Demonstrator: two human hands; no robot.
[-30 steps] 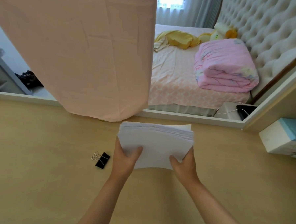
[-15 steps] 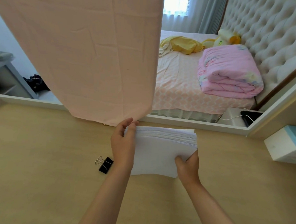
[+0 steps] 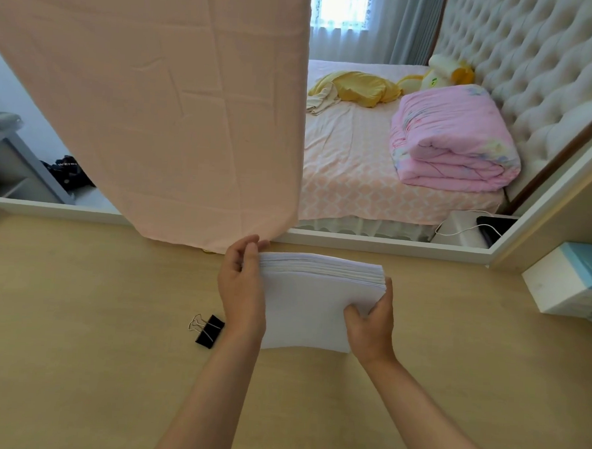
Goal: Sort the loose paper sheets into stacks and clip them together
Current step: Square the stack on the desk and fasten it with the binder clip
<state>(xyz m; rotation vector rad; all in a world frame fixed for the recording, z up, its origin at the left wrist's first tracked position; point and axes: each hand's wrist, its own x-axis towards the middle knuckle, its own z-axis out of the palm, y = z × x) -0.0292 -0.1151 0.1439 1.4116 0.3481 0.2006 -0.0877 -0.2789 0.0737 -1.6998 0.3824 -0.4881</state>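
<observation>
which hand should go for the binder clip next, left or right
Left. The binder clip lies on the table just beside the wrist of the left hand, while the right hand pinches the near right corner of the paper stack and could probably steady it alone.

My paper stack (image 3: pixel 306 303) is plain white and my binder clip (image 3: pixel 209 331) black, on a pale tan bench (image 3: pixel 75 350). The folded quilt (image 3: pixel 453 143) is pink, the bedsheet (image 3: pixel 345 172) peach with white lattice.

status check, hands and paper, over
Left hand grips paper stack along its left edge, right hand pinches its near right corner. Stack gathered, not yet clipped. Binder clip lies on desk left of the left hand, untouched. Nothing in the way.
</observation>
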